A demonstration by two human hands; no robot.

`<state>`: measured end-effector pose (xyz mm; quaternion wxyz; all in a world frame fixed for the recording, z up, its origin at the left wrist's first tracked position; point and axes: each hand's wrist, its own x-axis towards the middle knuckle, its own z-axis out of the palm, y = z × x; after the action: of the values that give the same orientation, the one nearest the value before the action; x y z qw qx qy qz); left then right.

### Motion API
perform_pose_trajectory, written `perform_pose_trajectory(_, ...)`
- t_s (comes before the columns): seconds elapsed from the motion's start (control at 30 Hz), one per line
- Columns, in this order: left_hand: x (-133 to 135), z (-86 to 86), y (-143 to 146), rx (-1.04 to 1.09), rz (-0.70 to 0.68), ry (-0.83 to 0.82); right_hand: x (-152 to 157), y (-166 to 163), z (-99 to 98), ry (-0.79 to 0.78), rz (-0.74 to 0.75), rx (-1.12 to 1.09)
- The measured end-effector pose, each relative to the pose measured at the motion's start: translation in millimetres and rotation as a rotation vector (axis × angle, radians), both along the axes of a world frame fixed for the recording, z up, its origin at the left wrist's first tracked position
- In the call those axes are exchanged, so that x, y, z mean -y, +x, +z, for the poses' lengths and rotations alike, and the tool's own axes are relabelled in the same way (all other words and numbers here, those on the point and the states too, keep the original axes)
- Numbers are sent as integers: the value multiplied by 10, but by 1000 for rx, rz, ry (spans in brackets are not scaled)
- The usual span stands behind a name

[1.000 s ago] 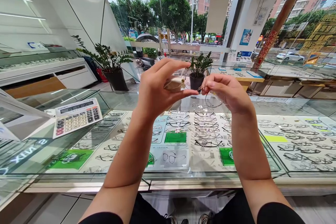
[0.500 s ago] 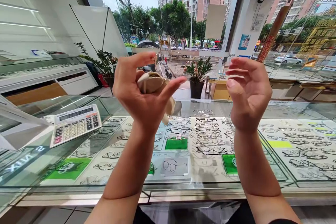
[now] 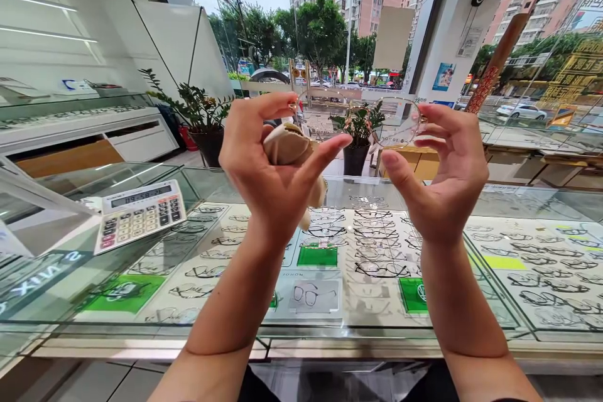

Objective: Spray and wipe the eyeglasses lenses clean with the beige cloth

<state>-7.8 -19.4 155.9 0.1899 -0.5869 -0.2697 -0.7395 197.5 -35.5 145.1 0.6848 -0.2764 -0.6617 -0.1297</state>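
Note:
A pair of thin-rimmed, clear-lensed eyeglasses (image 3: 398, 125) is held up at chest height over the counter, lenses facing the window. My left hand (image 3: 257, 160) has its curled index finger at the left end of the frame, thumb stretched out to the right. Against its palm sits a bunched beige cloth (image 3: 285, 144), part of which hangs down behind the wrist. My right hand (image 3: 450, 169) grips the right end of the frame by the hinge with bent fingers; its thumb is apart, below the lens. The temples are hard to make out.
Below my hands, a glass display counter (image 3: 301, 331) holds rows of eyeglasses and green cards (image 3: 317, 255). A calculator (image 3: 141, 213) lies on the glass at left. Potted plants (image 3: 355, 157) stand beyond, before the shop window. A wooden pole (image 3: 499, 59) leans at right.
The eyeglasses show more clearly between my hands. My right thumb has moved left and down, away from the fingers. The view has shifted slightly, and my left hand sits a little further right.

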Motion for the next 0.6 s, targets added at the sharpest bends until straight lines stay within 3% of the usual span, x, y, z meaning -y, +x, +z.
perform_pose_trajectory(0.33,-126,2,-62,-102,-71,55,-65,51,18,47,-73,-54)
perform_pose_trajectory(0.6,-141,-16,-70,-94,-84,47,-53,92,19,-65,-38,-42)
